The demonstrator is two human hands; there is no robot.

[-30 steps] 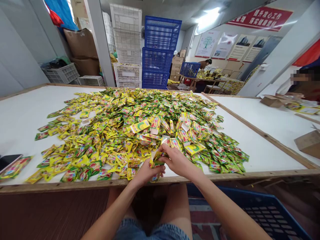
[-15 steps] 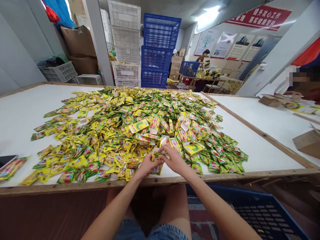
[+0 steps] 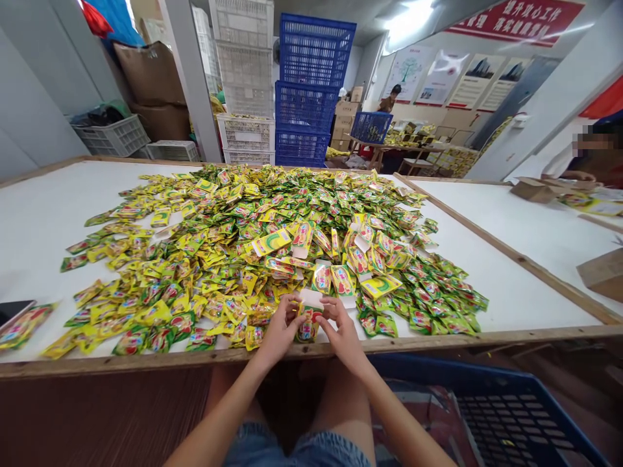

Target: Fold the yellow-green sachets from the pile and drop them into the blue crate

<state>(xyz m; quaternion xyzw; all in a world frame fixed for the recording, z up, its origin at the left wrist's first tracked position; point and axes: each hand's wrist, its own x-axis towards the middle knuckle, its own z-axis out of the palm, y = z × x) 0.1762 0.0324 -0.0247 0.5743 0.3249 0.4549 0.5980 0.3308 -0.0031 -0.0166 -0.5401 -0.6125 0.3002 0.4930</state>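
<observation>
Between both hands, at the table's near edge, is a small yellow-and-green printed carton (image 3: 307, 324) with its white flap raised at the top. My left hand (image 3: 281, 327) is closed on its left side, thumb on the front. My right hand (image 3: 341, 329) grips the right side, its thumb also at the front. Just beyond lie several similar small cartons, some with white flaps sticking out, such as a yellow carton (image 3: 270, 242). Around them spreads a large heap of small green and yellow sachets (image 3: 195, 253) with red fruit pictures.
A wooden rim (image 3: 146, 366) edges the white table (image 3: 34, 214). A blue basket (image 3: 516, 389) stands below at the right. Dark flat object (image 3: 12, 312) at far left. Stacked blue crates (image 3: 314, 110) and white crates (image 3: 247, 84) stand behind. Two people are at work farther off.
Both hands have shifted, the right one drawing apart from the left to the carton's other side. The carton now faces me upright with its flap showing; the view has tilted slightly.
</observation>
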